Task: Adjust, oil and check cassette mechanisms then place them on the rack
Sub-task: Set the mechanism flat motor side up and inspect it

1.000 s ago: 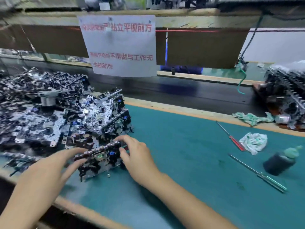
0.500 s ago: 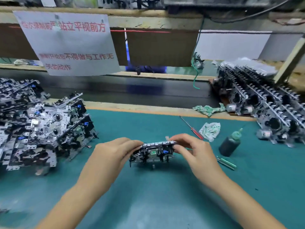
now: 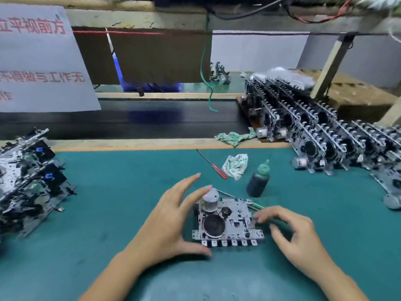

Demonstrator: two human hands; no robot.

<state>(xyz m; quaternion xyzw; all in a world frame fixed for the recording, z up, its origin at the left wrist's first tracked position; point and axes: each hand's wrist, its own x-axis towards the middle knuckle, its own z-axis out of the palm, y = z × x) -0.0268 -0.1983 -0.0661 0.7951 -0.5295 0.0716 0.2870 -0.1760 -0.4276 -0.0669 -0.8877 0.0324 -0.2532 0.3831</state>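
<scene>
Since half a second ago the cassette mechanism [image 3: 226, 222] went from held up to flat on the green mat [image 3: 121, 192], and I see my left hand [image 3: 173, 220] released beside it and right hand [image 3: 297, 235] loosely curled, grasping nothing, so I judge adjusting comes next.

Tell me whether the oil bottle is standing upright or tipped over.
Upright. The dark oil bottle stands on its base on the green mat, green nozzle pointing up, behind the cassette mechanism.
</scene>
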